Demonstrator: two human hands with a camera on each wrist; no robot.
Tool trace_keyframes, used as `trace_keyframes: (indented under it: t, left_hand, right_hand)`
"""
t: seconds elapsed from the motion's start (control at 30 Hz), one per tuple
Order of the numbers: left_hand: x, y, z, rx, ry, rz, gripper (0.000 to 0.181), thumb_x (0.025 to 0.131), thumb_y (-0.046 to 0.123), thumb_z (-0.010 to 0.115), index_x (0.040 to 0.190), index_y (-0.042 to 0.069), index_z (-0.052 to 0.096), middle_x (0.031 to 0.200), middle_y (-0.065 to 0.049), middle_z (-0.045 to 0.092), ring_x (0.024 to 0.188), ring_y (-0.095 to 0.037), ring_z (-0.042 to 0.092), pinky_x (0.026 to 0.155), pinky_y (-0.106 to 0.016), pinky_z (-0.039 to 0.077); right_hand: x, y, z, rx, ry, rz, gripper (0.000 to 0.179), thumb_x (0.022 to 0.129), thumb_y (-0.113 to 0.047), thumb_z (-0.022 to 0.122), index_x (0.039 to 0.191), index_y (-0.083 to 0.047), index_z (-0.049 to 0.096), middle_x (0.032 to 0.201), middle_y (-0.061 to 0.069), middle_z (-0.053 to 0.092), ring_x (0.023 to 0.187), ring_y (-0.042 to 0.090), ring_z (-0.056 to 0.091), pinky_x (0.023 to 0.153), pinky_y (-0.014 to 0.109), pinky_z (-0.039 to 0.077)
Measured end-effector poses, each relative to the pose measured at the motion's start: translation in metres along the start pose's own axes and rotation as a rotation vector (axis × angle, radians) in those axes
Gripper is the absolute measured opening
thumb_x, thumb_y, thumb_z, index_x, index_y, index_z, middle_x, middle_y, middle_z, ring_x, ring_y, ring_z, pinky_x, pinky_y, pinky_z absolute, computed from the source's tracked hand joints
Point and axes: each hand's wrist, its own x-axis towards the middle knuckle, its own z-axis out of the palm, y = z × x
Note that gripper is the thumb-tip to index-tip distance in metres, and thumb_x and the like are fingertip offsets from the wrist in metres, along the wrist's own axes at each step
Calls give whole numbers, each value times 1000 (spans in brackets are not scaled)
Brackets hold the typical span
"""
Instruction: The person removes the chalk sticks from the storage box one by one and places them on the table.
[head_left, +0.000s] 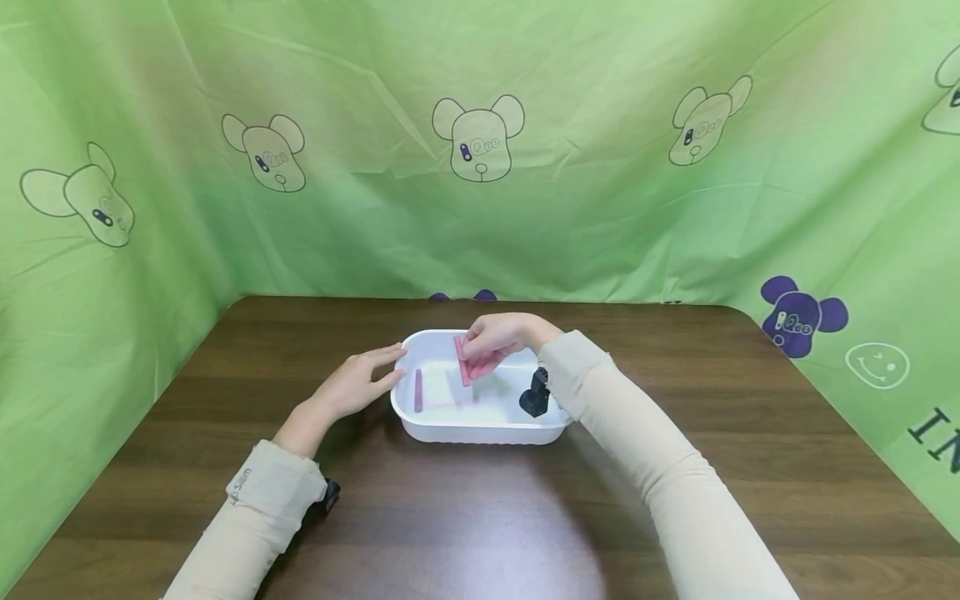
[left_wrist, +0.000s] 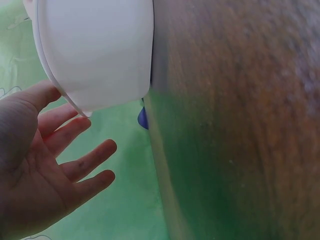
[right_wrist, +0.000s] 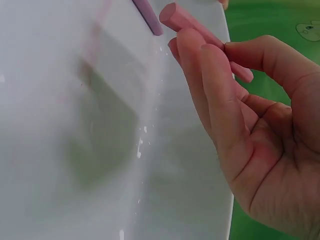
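A white oval basin (head_left: pixel 487 434) stands on the wooden table. Between the thumb and fingers of my right hand (head_left: pixel 495 340), a pink stick (head_left: pixel 462 362) is pinched above the basin floor. The right wrist view shows its flat-sided end (right_wrist: pixel 172 17); whether it is chalk or clay I cannot tell. A purple stick (head_left: pixel 418 391) lies in the basin's left end, its tip also visible in the right wrist view. My left hand (head_left: pixel 358 382) rests its fingertips against the basin's left rim, fingers spread and fairly straight, the lower ones off the rim in the left wrist view.
Dark brown table top (head_left: pixel 300 317) surrounds the basin. Green printed cloth (head_left: pixel 600 208) hangs behind and at both sides. A black wrist camera (head_left: pixel 535 396) on the right sleeve hangs over the basin's right part. Small white specks (right_wrist: pixel 140 145) dot the basin's inner edge.
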Motion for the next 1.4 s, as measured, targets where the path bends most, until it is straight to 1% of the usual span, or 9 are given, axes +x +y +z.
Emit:
trace_keyframes:
  t: [0.2,0.43,0.67,0.87,1.1,1.27,1.4]
  left_hand:
    - [0,0,1,1,0,0,47,95,24,53,136,4,47,145,-15,42,134,-34,39,110,-51,33]
    - [0,-2,2,2,1,6,47,95,25,53,136,3,47,145,-16,42,134,-36,39,110,-52,33]
    - [0,-2,3,-7,-3,3,48,95,27,53,137,4,47,145,-16,42,135,-35,38,110,-51,33]
    - [-1,-1,2,-2,-2,-4,48,95,26,53,137,4,47,145,-15,42,135,-35,38,110,-52,33]
    - [0,0,1,9,6,6,47,95,25,53,136,3,47,144,-16,43,134,-36,39,110,-51,33]
    - [0,0,1,14,1,3,47,95,25,53,136,4,47,144,-16,43,134,-36,39,110,-51,33]
    - [0,0,1,13,-3,0,47,95,25,53,137,4,47,145,-15,43,134,-35,39,110,-51,33]
  right_hand:
    - [-10,2,-3,1,-1,-19,15,94,-11,48,96,0,59,80,5,71,70,9,64,67,20,55]
    - [-19,5,-5,-18,25,-15,15,94,-13,51,102,-1,55,80,3,68,71,9,64,68,21,55]
    - [-25,10,-6,-16,31,-12,14,93,-12,50,98,-1,57,78,3,70,69,9,63,67,21,55]
    - [-32,15,-7,-16,40,-17,15,93,-12,50,100,-1,57,78,3,70,69,8,63,68,21,55]
    - [-43,22,-11,-22,51,-46,15,92,-12,49,99,-1,57,77,1,69,71,8,63,69,22,56]
    - [-51,28,-12,-23,73,-49,13,92,-12,49,95,-3,57,77,1,69,72,8,63,69,22,56]
    - [-57,33,-14,-24,100,-42,12,92,-14,51,94,-3,57,76,1,68,72,9,63,69,23,56]
